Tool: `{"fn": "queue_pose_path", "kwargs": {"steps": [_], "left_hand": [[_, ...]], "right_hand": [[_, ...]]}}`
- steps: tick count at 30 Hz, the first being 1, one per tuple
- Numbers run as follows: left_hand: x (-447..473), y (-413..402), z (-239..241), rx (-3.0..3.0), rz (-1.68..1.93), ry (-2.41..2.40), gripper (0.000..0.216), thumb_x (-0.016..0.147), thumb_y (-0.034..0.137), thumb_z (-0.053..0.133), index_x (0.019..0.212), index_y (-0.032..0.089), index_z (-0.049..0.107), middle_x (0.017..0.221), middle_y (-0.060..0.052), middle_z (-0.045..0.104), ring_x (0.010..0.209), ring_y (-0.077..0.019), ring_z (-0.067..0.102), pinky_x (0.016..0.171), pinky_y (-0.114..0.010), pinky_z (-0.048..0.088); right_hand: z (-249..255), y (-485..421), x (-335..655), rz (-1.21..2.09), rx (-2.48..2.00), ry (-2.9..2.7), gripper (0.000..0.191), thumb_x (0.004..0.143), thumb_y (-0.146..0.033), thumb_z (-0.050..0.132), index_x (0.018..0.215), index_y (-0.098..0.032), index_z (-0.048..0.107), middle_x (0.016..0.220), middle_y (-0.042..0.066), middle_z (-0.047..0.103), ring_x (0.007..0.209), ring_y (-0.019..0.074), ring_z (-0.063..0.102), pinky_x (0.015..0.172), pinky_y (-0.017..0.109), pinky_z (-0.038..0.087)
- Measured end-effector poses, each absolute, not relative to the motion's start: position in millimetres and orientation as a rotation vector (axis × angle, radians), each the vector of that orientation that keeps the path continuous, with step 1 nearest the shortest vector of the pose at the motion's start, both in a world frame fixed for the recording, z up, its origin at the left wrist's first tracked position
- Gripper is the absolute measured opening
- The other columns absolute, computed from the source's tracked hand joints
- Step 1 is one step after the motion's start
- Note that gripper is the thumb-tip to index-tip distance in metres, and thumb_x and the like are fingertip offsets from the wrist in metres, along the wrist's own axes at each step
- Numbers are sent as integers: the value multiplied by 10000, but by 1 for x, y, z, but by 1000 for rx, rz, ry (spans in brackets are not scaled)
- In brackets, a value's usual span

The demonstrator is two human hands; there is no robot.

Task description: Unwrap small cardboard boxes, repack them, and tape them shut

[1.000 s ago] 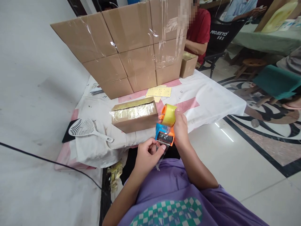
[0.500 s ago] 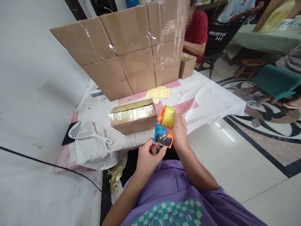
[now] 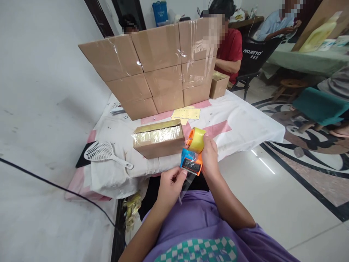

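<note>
My right hand (image 3: 210, 155) grips an orange and blue tape dispenser (image 3: 191, 162) that carries a roll of yellowish clear tape (image 3: 199, 140). At the dispenser's toothed edge, my left hand (image 3: 172, 183) is closed with thumb and finger pinching the tape's free end (image 3: 187, 186), a clear strip hanging below the teeth. Just beyond my hands a cardboard box (image 3: 159, 145) rests on the cloth-covered table (image 3: 242, 120), with shiny tape along its upper edge.
Behind the box stands a wall of stacked taped cartons (image 3: 163, 80). Yellow perforated cards (image 3: 188, 113) lie before it. On the left is a white slotted scoop (image 3: 102, 151). A small carton (image 3: 219, 85) sits near a person in red (image 3: 231, 47). A black chair (image 3: 252, 54) stands beyond.
A length of clear tape now shows hanging below the dispenser's teeth, beside my left fingers. The camera view has tilted slightly upward, so the whole scene sits a little lower.
</note>
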State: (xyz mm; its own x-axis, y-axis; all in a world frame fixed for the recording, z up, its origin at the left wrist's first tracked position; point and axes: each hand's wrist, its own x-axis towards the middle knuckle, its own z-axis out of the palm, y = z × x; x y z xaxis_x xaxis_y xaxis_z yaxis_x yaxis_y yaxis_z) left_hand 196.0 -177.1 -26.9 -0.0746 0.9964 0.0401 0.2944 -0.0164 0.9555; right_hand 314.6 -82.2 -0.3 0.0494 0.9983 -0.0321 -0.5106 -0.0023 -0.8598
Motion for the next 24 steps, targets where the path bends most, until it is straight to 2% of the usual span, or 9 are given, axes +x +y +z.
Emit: {"fn": "queue_pose_path", "kwargs": {"steps": [5,12,17,20,24], "left_hand": [[195,-173,-32,1347,1136,1420,484,927,441,489,528,167,518,494,40,380,511,-101,353,538,-252,258],[196,-174,-28,1415,1092,1449,493,952,444,457,637,150,696,482,34,408,494,-105,378,535,-256,275],[189,-174,-33,1392,1108,1523,504,952,446,465,613,153,695,473,33,397,499,-112,401,532,-254,281],[182,-175,-36,1360,1174,1456,475,973,434,429,730,153,725,479,39,418,484,-109,397,527,-251,291],[175,-179,-34,1381,1257,1356,357,976,358,428,907,164,720,545,25,552,517,-108,471,541,-235,325]], "right_hand": [[2,-81,313,1403,-873,-771,418,921,-601,493,981,-200,597,854,95,761,706,250,727,564,346,566],[-2,-77,315,1367,-908,-821,439,909,-618,499,962,-198,615,821,85,755,687,247,721,596,363,586],[-8,-63,328,1284,-885,-749,408,916,-580,499,965,-196,627,776,73,736,648,237,711,628,382,600],[-22,-37,341,1121,-914,-789,442,924,-606,470,977,-193,618,785,72,730,662,222,713,632,361,593],[-46,24,351,850,-1012,-976,478,955,-612,364,1029,-191,576,888,93,730,813,216,722,702,343,576]]}}
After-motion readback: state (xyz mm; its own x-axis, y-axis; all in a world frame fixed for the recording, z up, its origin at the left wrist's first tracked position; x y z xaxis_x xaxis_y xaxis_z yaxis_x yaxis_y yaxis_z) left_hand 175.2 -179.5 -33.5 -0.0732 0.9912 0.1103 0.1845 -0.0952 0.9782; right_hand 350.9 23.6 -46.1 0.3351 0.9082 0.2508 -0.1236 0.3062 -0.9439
